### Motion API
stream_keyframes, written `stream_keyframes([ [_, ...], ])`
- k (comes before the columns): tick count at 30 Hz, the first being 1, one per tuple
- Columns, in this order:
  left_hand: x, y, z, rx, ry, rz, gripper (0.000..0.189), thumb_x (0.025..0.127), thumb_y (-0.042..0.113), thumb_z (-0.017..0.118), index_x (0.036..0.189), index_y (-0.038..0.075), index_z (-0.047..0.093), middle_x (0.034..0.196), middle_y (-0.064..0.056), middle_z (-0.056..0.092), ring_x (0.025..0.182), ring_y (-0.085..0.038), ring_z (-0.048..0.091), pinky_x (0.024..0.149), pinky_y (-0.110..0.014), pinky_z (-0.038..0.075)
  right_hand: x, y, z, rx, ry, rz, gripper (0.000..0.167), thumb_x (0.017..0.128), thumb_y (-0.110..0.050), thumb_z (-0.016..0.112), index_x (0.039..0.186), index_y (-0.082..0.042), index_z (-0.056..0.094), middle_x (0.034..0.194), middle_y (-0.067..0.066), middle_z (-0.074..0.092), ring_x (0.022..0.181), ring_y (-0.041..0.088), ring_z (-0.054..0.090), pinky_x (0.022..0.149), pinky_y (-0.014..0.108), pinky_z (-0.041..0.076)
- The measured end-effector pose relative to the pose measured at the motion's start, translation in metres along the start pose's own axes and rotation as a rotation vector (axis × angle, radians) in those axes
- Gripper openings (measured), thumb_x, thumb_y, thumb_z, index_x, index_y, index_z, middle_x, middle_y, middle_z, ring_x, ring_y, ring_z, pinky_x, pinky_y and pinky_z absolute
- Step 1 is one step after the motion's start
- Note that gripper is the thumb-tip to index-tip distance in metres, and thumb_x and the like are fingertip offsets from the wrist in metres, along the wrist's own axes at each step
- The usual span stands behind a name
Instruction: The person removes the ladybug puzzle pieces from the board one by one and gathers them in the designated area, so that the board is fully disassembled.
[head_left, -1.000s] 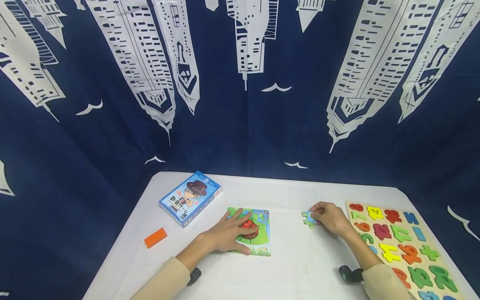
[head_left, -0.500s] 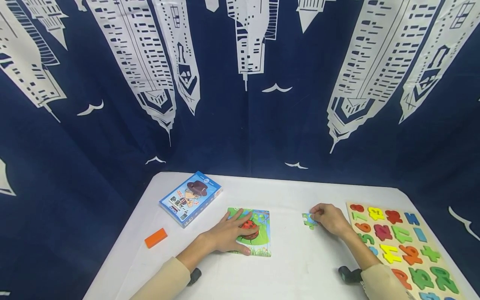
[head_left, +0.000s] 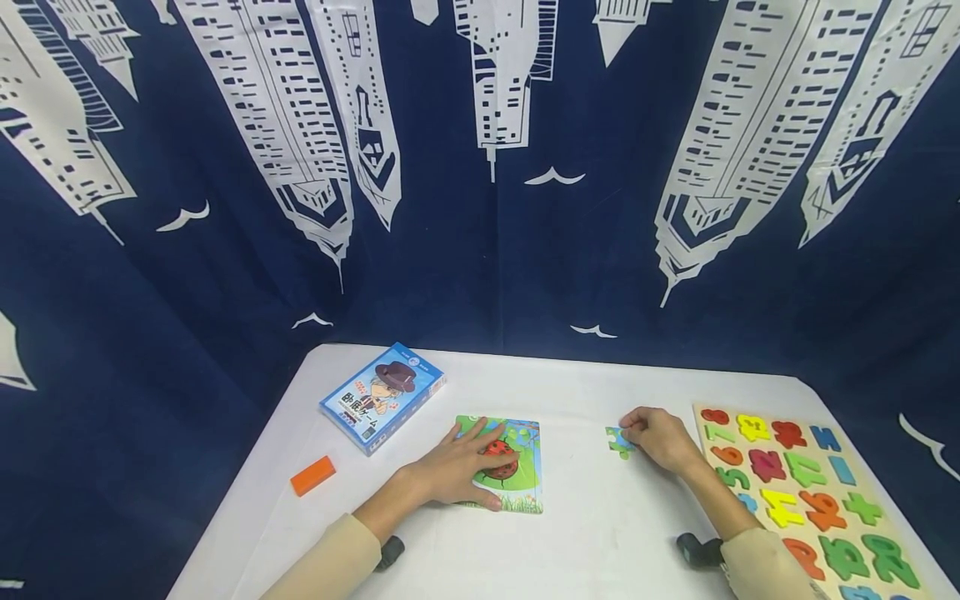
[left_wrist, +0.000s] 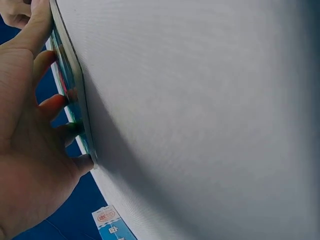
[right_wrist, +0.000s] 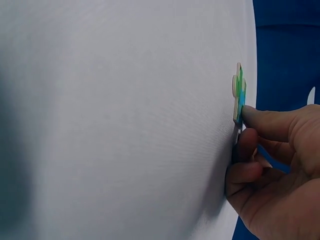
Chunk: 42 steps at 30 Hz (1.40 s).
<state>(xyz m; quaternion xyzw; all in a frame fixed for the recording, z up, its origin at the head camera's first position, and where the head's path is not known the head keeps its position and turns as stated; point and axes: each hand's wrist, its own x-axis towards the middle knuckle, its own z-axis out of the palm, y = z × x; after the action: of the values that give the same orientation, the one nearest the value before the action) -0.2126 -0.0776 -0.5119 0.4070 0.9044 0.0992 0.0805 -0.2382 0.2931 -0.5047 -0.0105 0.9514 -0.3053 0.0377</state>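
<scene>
Left hand point(head_left: 453, 470): spread wide over the Ladybug puzzle point(head_left: 525, 454), fingers fanned out and thumb toward the lower edge.
Ladybug puzzle: a square picture lying at the lower centre of the head view, its left part covered by that hand; a red spotted beetle on green shows, with grass along the bottom.
Right hand point(head_left: 660, 437): drawn narrow, pinching the Puzzle piece point(head_left: 618, 442) between thumb and fingers, the other fingers curled beneath.
Puzzle piece: green and blue, low and right of centre in the head view, well apart from the Ladybug puzzle; I can't tell whether it touches the Surface.
Card box point(head_left: 382, 398): blue, lying tilted left of centre, a cartoon figure in a brown hat on its face.
Orange block point(head_left: 312, 476): just below the Card box, at lower left.
Number board point(head_left: 742, 445): lower right, filled with bright shapes, the right forearm crossing its left edge.
Sleeves point(head_left: 330, 558): beige, at the bottom edge.
Surface point(head_left: 577, 542): white, under everything.
Backdrop point(head_left: 480, 267): dark blue cloth printed with upside-down white buildings and birds.
</scene>
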Motion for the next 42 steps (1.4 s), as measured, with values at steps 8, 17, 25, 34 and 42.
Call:
stream_keyframes([
  [8,0.001,0.001,0.000,-0.023,0.024,-0.011,0.082,0.069,0.076,0.050,0.141,0.040,0.034,0.154,-0.006,0.011,0.139,-0.031,0.006,0.106,-0.060,0.009,-0.001,0.001,0.001,-0.003,0.006,-0.009,0.010,0.086,-0.013,0.064,0.095,-0.009,0.065,0.078,0.001,0.057,0.072,0.017,0.051,0.063,0.030,0.042],
  [17,0.002,0.000,0.000,-0.016,0.044,-0.015,0.083,0.068,0.077,0.049,0.141,0.038,0.035,0.153,-0.007,0.015,0.139,-0.031,0.008,0.106,-0.060,0.011,-0.001,-0.001,-0.001,0.000,0.014,-0.021,0.012,0.086,-0.014,0.063,0.096,-0.009,0.065,0.079,0.001,0.057,0.073,0.017,0.051,0.064,0.031,0.042],
  [25,0.000,0.002,-0.001,-0.013,0.047,-0.015,0.082,0.070,0.075,0.051,0.141,0.038,0.035,0.153,-0.008,0.015,0.139,-0.030,0.007,0.107,-0.059,0.009,-0.002,-0.007,0.000,0.029,0.046,-0.005,0.015,0.089,-0.020,0.062,0.098,-0.009,0.065,0.083,0.001,0.060,0.075,0.017,0.052,0.065,0.031,0.043],
  [34,-0.003,0.003,-0.002,-0.031,0.066,-0.002,0.078,0.074,0.073,0.049,0.141,0.036,0.036,0.153,-0.009,0.016,0.139,-0.030,0.008,0.106,-0.060,0.010,-0.005,-0.029,0.007,0.096,0.022,-0.064,0.017,0.089,-0.023,0.060,0.101,-0.011,0.065,0.084,0.001,0.063,0.068,0.016,0.054,0.057,0.030,0.044],
  [42,-0.015,-0.005,-0.006,-0.020,0.078,-0.022,0.078,0.076,0.072,0.049,0.143,0.037,0.031,0.154,-0.008,0.011,0.139,-0.031,0.006,0.107,-0.058,0.010,-0.008,-0.060,0.028,0.138,0.024,-0.105,0.013,0.087,-0.021,0.062,0.098,-0.014,0.067,0.086,-0.003,0.064,0.068,0.015,0.054,0.058,0.030,0.046],
])
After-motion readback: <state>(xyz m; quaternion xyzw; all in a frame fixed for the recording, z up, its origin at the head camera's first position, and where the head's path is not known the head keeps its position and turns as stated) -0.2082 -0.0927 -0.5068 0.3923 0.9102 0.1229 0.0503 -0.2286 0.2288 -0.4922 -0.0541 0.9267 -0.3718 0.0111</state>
